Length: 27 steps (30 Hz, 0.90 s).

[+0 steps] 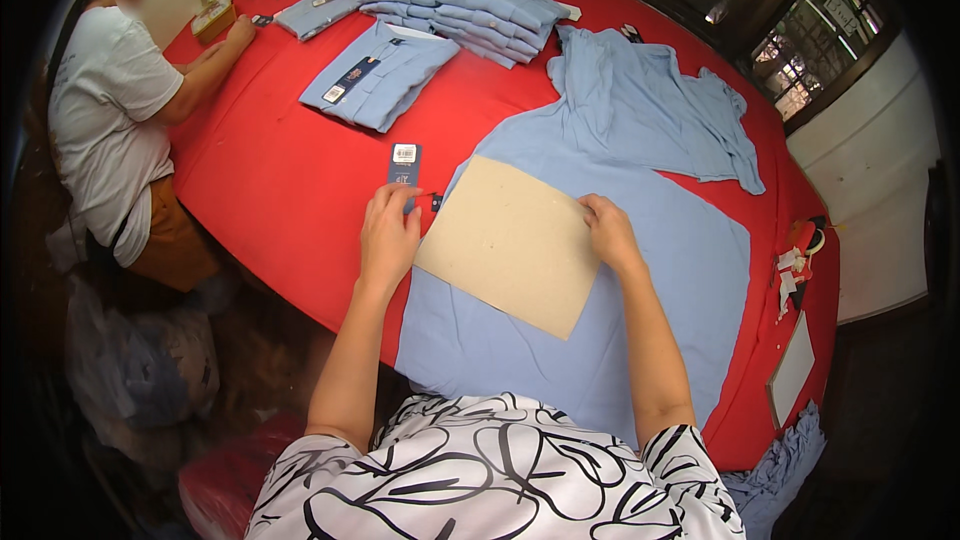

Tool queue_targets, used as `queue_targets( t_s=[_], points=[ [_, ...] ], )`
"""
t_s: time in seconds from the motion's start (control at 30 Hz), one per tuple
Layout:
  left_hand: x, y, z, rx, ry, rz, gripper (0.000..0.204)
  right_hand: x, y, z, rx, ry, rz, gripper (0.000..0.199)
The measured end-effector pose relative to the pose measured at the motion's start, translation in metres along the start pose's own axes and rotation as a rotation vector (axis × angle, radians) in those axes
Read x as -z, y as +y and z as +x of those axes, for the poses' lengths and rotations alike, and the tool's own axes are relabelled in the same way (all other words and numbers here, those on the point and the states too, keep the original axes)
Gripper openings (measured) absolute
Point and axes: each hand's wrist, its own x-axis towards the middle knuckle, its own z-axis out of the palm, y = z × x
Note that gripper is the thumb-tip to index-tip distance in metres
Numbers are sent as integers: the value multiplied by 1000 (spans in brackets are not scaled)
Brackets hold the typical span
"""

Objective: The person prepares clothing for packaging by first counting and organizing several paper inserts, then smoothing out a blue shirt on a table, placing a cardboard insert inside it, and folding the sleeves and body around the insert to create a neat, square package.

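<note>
A light blue shirt [500, 352] lies spread on the red-covered table in front of me, its sleeves reaching toward the far right. On top of it rests a beige cardboard sheet [510, 245], set at a slant. My right hand [610, 230] pinches the sheet's right edge between thumb and fingers. My left hand [388, 240] is beside the sheet's left edge, fingers curled over the lower end of a dark blue hang tag [403, 162] with a white label. A small black tab [436, 203] shows between that hand and the cardboard.
Beyond the tag lies a folded blue shirt [380, 75], with a stack of folded shirts [470, 5] behind it. At the left, a person [120, 90] sits at the table by a yellow box [213, 18]. Tape and scraps [795, 265] and a pale board [792, 370] line the right edge.
</note>
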Motion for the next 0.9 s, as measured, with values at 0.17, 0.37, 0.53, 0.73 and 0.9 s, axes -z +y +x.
queue_targets(
  t_s=[0.17, 0.37, 0.53, 0.73, 0.9],
  points=[
    [-37, -9, 61, 103, -352, -63, 32, 4, -13, 2, -24, -58, -12, 23],
    [-72, 5, 104, -48, -525, -49, 38, 1, -20, -8, 63, 45, 27, 23],
    [-74, -7, 133, -93, -716, -162, 34, 1, -21, -19, 110, 102, -42, 21],
    [-79, -21, 164, 128, -1008, -393, 16, 0, -22, -14, 83, 53, -86, 23],
    [-85, 8, 137, -237, -632, 101, 11, 5, -14, -6, 101, 21, -52, 23]
  ],
)
